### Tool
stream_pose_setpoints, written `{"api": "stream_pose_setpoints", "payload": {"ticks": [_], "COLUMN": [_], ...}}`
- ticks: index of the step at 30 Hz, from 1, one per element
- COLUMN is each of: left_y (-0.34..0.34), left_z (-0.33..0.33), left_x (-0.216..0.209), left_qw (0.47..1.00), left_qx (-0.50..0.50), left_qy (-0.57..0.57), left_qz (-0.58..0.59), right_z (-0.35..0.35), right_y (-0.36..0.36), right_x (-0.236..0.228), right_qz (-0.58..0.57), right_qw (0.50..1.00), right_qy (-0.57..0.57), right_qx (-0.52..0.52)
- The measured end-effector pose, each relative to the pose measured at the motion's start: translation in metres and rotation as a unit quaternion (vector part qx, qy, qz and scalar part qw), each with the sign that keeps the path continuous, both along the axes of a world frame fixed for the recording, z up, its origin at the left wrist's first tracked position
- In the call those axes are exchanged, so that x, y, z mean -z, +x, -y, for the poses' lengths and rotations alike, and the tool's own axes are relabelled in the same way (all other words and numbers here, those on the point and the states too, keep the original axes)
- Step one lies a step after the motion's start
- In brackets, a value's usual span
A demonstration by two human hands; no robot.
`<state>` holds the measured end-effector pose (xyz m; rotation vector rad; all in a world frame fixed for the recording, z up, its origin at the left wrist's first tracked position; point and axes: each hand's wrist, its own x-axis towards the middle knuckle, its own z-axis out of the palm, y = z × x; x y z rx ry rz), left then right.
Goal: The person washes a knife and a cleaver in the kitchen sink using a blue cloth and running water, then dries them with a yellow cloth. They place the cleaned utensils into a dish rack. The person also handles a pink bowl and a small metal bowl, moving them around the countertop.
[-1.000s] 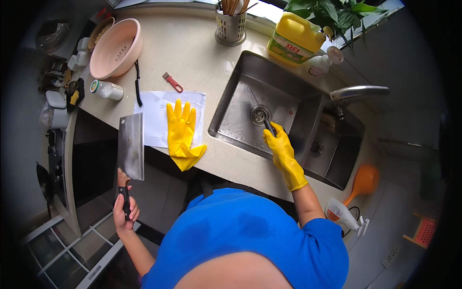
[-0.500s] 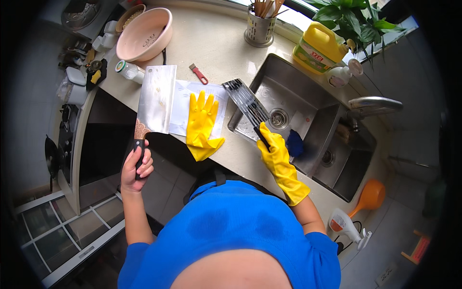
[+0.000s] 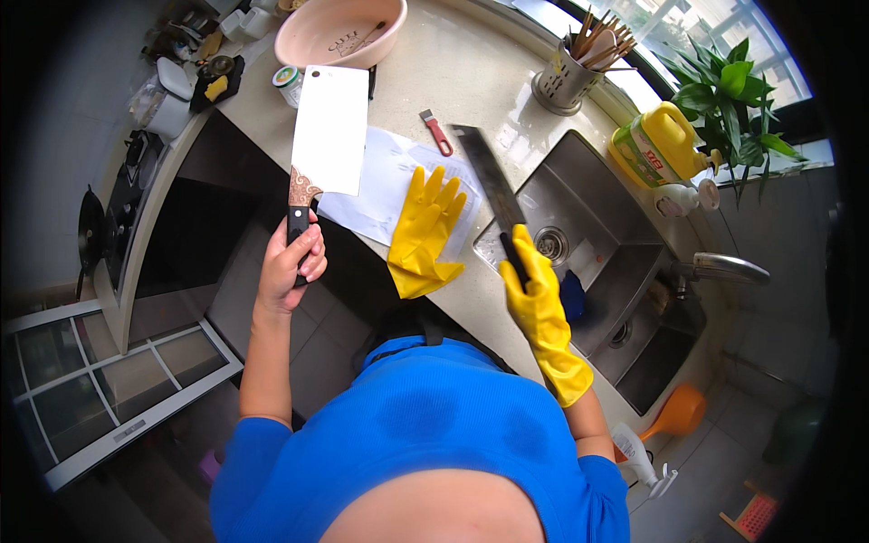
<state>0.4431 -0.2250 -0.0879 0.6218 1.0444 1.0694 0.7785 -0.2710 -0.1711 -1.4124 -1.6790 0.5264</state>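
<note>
My bare left hand is closed round the black handle of a cleaver. Its broad, bright blade points up and away, with a copper-coloured patterned piece by the handle. A yellow rubber glove covers my right hand, which grips the black handle of a dark-bladed knife. That blade tilts up to the left, over the counter at the sink's left edge, and is slightly blurred. Between the hands, a second yellow glove lies on white paper sheets, partly over the counter's front edge.
A double steel sink fills the right side, with a blue cloth inside and a faucet beyond. A red-handled scraper, pink basin, lidded jar, chopstick holder and yellow jug stand or lie around the counter.
The view has turned, so the counter sits differently in it. The cleaver is raised farther and its blade now shines white. The knife's striped reflections have gone dark. Both hands keep their grips.
</note>
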Motion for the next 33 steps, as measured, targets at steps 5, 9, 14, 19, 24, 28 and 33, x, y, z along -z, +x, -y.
{"api": "stream_pose_setpoints", "payload": {"ticks": [5, 9, 14, 19, 24, 28, 33], "left_y": [-0.016, -0.032, -0.049, -0.054, -0.056, -0.045, -0.026], "left_z": [-0.014, -0.009, -0.003, -0.002, -0.001, -0.006, -0.009], "left_x": [-0.017, -0.025, -0.017, -0.013, -0.011, -0.006, -0.002], "left_qw": [0.999, 0.998, 0.998, 0.998, 0.998, 0.998, 0.981], "left_qx": [-0.007, -0.025, -0.043, -0.048, -0.049, -0.036, 0.071], "left_qy": [0.028, 0.028, 0.022, 0.03, 0.033, 0.007, -0.036], "left_qz": [-0.04, -0.054, -0.039, -0.033, -0.017, 0.057, 0.174], "right_z": [-0.032, -0.056, -0.095, -0.168, -0.222, -0.249, -0.203], "right_y": [-0.088, -0.121, -0.09, -0.052, -0.053, -0.059, -0.063], "right_x": [0.009, 0.033, 0.009, 0.018, 0.008, 0.037, 0.027], "right_qz": [-0.066, -0.18, 0.059, 0.191, 0.337, 0.384, 0.145], "right_qw": [0.987, 0.932, 0.898, 0.87, 0.843, 0.862, 0.971], "right_qy": [0.01, -0.282, -0.368, -0.037, -0.041, -0.082, 0.036], "right_qx": [-0.149, -0.139, -0.235, -0.454, -0.418, -0.32, -0.189]}}
